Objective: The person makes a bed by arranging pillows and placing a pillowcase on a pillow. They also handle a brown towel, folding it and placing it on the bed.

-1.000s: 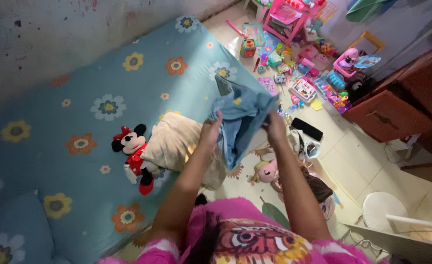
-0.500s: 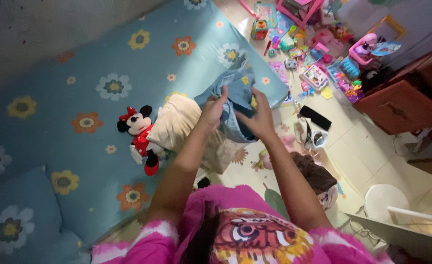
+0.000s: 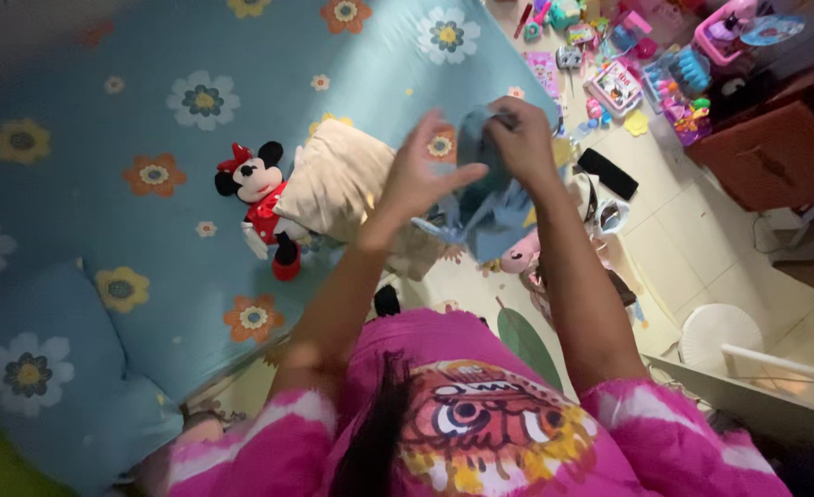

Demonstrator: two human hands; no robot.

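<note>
Both hands hold up a blue cloth (image 3: 485, 207) above the bed (image 3: 103, 138). The right hand (image 3: 517, 138) grips its top; the left hand (image 3: 421, 175) pinches its side. A mouse doll (image 3: 260, 198) lies on the bed.

Dressed in a bright pink tie-dye shirt (image 3: 481, 414) with white streaks, short sleeves (image 3: 241, 442) ending above the elbows. Printed across the chest in orange, red and yellow: a large cartoon-like eye design (image 3: 481, 419). Dark hair (image 3: 375, 433) hanging down over the front. Bare forearms, bare left hand (image 3: 421, 175) and right hand (image 3: 517, 138), no rings or watch visible.
</note>
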